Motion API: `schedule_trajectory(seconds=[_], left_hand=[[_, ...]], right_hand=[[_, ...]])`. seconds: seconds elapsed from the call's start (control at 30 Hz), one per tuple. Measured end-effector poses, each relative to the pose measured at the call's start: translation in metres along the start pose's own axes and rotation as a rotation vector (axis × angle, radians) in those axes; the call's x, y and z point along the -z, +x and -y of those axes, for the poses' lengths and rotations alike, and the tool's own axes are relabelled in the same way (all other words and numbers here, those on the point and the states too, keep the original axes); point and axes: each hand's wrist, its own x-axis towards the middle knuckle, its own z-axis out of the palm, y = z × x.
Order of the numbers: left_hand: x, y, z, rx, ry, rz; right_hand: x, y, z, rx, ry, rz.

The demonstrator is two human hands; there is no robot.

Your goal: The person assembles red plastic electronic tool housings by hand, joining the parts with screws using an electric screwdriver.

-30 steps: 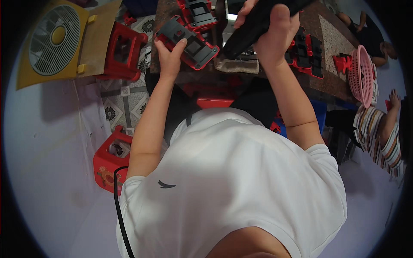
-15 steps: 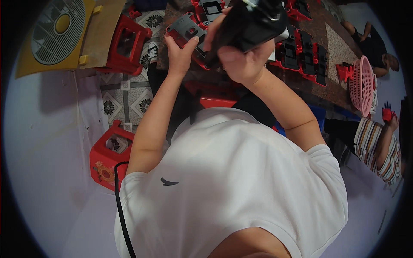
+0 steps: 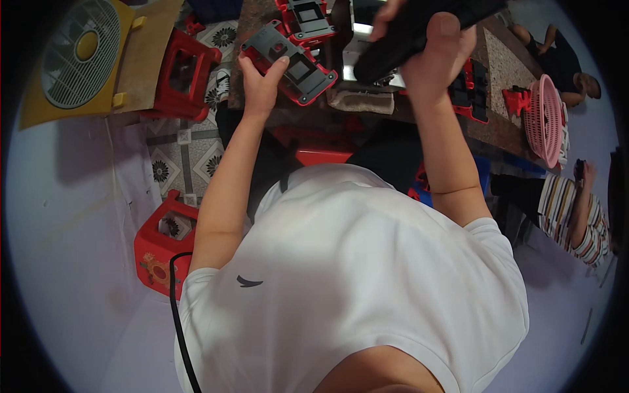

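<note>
here, hands [image 3: 262, 88] [image 3: 438, 72] hold red-black casing [image 3: 293, 63] left, black tool [image 3: 401, 46] right

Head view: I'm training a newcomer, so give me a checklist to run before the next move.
1. Left hand on the rectangular red-and-grey plastic part: ok, thumb over its face.
2. Right hand gripping the long black handheld tool: ok.
3. Tool apart from the part: ok, a gap shows in this view.
4. Tool surface undamaged: cannot tell, too dark.
5. Underside of the part sound: cannot tell, hidden.
6. Round pink plastic basket apart from both hands: ok.
</note>
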Motion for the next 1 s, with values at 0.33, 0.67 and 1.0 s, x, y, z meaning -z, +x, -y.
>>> schedule_trajectory(seconds=[0.33, 0.67, 1.0], left_hand=[[0.0, 0.0, 0.002, 0.027, -0.019, 0.017], [0.003, 0.004, 0.003, 0.023, -0.053, 0.016], [0.01, 0.011, -0.004, 0.194, -0.036, 0.037]], right_hand=[[0.068, -0.022, -0.041, 0.368, -0.157, 0.121], [0.026, 0.027, -0.026, 0.049, -0.004, 0.005], [-0.066, 0.078, -0.089, 0.429, 0.021, 0.005]])
